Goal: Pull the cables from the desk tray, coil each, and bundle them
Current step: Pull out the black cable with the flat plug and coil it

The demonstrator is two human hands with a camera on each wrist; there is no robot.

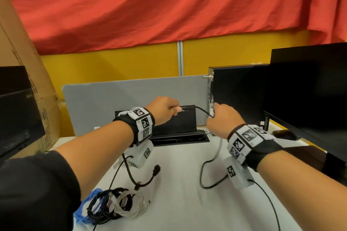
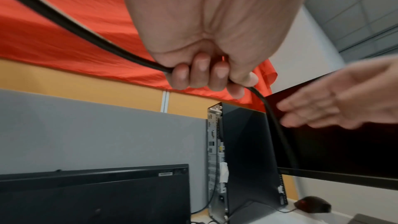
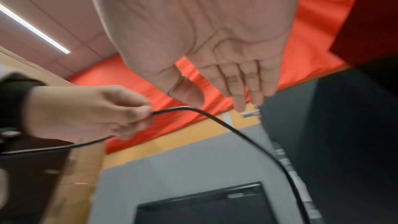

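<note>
Slack is running out of the black cable (image 1: 203,111) that the left hand (image 1: 164,109) is gripping in a closed fist above the desk tray (image 1: 180,138). The right hand (image 1: 221,120), fingers spread and holding nothing, is reaching beside it. Yanking could be snagging a plug inside the tray or dragging the coiled cables (image 1: 116,204) lying near the tray's front. Writing is showing nowhere legibly.

Office cubicle workstation. White desk (image 1: 187,202) backed by a grey partition screen (image 1: 131,95) and yellow divider panels (image 1: 112,65). Monitors (image 1: 309,90) either side, upright desktop PC (image 1: 238,90), mouse (image 1: 285,134), recessed cable tray (image 1: 180,138). Grid ceiling tiles (image 2: 355,6) overhead.
</note>
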